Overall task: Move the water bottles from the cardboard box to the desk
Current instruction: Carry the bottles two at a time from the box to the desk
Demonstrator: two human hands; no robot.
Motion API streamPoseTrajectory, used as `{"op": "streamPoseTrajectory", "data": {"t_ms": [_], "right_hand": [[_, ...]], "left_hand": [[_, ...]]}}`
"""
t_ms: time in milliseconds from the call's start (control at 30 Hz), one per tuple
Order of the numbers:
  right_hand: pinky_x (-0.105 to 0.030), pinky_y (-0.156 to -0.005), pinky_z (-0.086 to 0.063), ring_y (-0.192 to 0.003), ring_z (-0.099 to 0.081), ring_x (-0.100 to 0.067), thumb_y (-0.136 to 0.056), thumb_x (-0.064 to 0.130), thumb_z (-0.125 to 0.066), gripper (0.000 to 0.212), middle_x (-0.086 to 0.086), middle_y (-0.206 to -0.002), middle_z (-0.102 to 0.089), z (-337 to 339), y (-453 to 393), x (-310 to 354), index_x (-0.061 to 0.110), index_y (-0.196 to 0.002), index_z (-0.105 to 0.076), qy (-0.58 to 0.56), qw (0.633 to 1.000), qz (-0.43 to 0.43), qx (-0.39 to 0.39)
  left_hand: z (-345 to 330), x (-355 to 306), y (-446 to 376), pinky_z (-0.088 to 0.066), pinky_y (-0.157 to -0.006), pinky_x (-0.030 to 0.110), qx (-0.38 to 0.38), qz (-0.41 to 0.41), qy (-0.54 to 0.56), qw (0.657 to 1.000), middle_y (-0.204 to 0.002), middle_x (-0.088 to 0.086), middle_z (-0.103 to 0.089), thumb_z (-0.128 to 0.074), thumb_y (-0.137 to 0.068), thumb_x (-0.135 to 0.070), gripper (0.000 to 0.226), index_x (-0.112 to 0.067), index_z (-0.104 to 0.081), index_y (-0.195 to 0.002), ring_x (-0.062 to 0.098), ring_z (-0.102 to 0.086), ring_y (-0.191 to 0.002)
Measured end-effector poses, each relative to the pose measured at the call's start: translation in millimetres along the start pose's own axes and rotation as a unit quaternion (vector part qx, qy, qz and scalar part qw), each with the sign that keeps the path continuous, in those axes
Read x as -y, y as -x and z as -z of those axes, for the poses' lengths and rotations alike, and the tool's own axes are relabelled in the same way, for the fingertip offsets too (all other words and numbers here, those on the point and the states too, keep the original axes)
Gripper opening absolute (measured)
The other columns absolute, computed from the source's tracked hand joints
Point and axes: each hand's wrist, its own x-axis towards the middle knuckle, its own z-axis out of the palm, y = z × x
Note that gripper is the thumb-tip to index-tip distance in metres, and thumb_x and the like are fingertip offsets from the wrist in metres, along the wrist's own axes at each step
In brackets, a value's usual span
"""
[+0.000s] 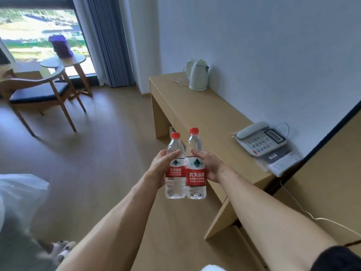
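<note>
Left hand (160,167) and right hand (210,165) each grip an upright water bottle (175,167), (195,165) beside the desk (197,114).

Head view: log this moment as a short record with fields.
left hand: left hand grips the left bottle
right hand: right hand grips the right bottle
bottles: upright, side by side, red caps on, held in the air
desk: desk carries a kettle and a phone
cardboard box: not identifiable

Two water bottles (175,165), one kettle (199,75), one telephone (261,139), one chair (39,92).
</note>
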Motion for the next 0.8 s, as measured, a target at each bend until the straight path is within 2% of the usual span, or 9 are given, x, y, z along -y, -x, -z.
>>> {"op": "streamPoseTrajectory", "data": {"t_ms": [133, 267, 433, 567, 633, 733, 800], "right_hand": [[-0.054, -0.098, -0.052, -0.104, -0.066, -0.040, -0.099, 0.037, -0.059, 0.053, -0.029, -0.129, -0.063, -11.2, -64.2, 23.8, 0.003, -0.139, -0.049, 0.013, 1.000, -0.003, 0.008], [-0.056, -0.102, -0.048, -0.103, -0.065, -0.040, -0.101, 0.037, -0.057, 0.052, -0.029, -0.130, -0.062, -21.0, -135.7, 47.5, 0.002, -0.139, -0.050, 0.015, 0.999, -0.007, 0.037], [-0.048, -0.087, -0.055, -0.093, -0.070, -0.035, -0.099, 0.039, -0.057, 0.055, -0.021, -0.109, -0.071, -28.4, -229.0, 84.9, 0.001, -0.138, -0.050, 0.005, 0.997, -0.008, 0.075], [-0.052, -0.092, -0.053, -0.094, -0.068, -0.036, -0.098, 0.037, -0.059, 0.055, -0.021, -0.110, -0.069, -26.6, -298.5, 117.9, 0.001, -0.139, -0.049, -0.016, 0.997, -0.009, 0.079], [-0.048, -0.085, -0.057, -0.093, -0.070, -0.035, -0.096, 0.038, -0.060, 0.055, -0.022, -0.111, -0.070, -16.3, -332.0, 139.3, 0.001, -0.136, -0.052, -0.024, 0.997, -0.006, 0.080], [-0.045, -0.082, -0.058, -0.098, -0.069, -0.036, -0.098, 0.037, -0.060, 0.053, -0.028, -0.124, -0.066, 5.6, -369.9, 171.3, 0.000, -0.136, -0.054, -0.023, 0.998, 0.005, 0.064], [-0.044, -0.079, -0.059, -0.096, -0.071, -0.035, -0.097, 0.037, -0.061, 0.052, -0.027, -0.122, -0.067, 23.0, -387.0, 186.6, 0.000, -0.134, -0.055, -0.033, 0.998, 0.009, 0.050]], "left_hand": [[26.6, -31.2, -48.7, -0.055, -0.093, 0.060, -0.005, 0.003, -0.003, 1.000, -0.121, 0.022, -0.067, -0.078, -0.088, -0.029, 0.051, -0.014, -0.050, -0.128, 0.040, -0.070, -0.106], [53.8, -63.1, -102.7, -0.062, -0.079, 0.048, -0.029, 0.001, -0.003, 1.000, -0.116, 0.019, -0.070, -0.078, -0.088, -0.029, 0.046, -0.016, -0.053, -0.124, 0.034, -0.074, -0.096], [81.2, -110.4, -177.8, -0.062, -0.070, 0.042, -0.058, -0.011, -0.005, 0.998, -0.115, 0.020, -0.069, -0.078, -0.087, -0.025, 0.045, -0.013, -0.053, -0.123, 0.030, -0.076, -0.085], [92.8, -150.8, -242.8, -0.061, -0.068, 0.042, -0.072, -0.002, -0.019, 0.997, -0.113, 0.020, -0.070, -0.077, -0.089, -0.026, 0.041, -0.014, -0.054, -0.121, 0.030, -0.076, -0.083], [90.5, -171.0, -280.8, -0.062, -0.068, 0.042, -0.070, -0.001, -0.023, 0.997, -0.113, 0.020, -0.070, -0.076, -0.089, -0.026, 0.040, -0.016, -0.055, -0.121, 0.031, -0.076, -0.085], [79.8, -197.0, -330.4, -0.062, -0.071, 0.043, -0.059, -0.001, -0.029, 0.998, -0.114, 0.020, -0.070, -0.077, -0.088, -0.026, 0.041, -0.015, -0.055, -0.121, 0.033, -0.075, -0.089], [66.8, -209.2, -360.9, -0.062, -0.075, 0.046, -0.042, 0.005, -0.034, 0.999, -0.114, 0.021, -0.071, -0.077, -0.089, -0.025, 0.041, -0.015, -0.055, -0.123, 0.034, -0.075, -0.091]]}}
